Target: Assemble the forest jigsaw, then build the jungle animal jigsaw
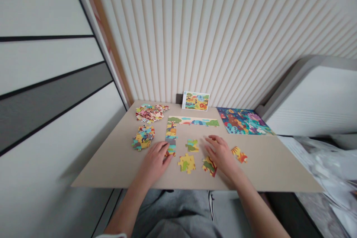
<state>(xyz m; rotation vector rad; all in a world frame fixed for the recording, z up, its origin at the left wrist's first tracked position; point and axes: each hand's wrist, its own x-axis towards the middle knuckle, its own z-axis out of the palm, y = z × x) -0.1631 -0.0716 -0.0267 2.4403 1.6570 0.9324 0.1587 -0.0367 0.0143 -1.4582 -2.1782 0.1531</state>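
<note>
My left hand (pixel 154 161) rests on the table with its fingers stretched out, fingertips touching the lower end of the joined puzzle strip (pixel 171 132). That strip forms an L: one column down the left, one row along the top showing a tree, an elephant and bushes. My right hand (pixel 222 154) is open, its fingers apart, above the table. Below its fingers lies a puzzle piece (pixel 208 164) with a dark red edge, partly covered. Between my hands are a green-and-yellow piece (pixel 192 145) and a yellow piece (pixel 187 163). Orange-and-yellow pieces (pixel 240 154) lie right of my right hand.
At the back left is a heap of loose pieces (pixel 150 113), with a smaller pile (pixel 144 137) in front. The reference picture card (pixel 195 101) leans upright against the ribbed wall (pixel 156 37). A dark, colourful assembled puzzle (pixel 244 121) lies back right on the beige table (pixel 267 167).
</note>
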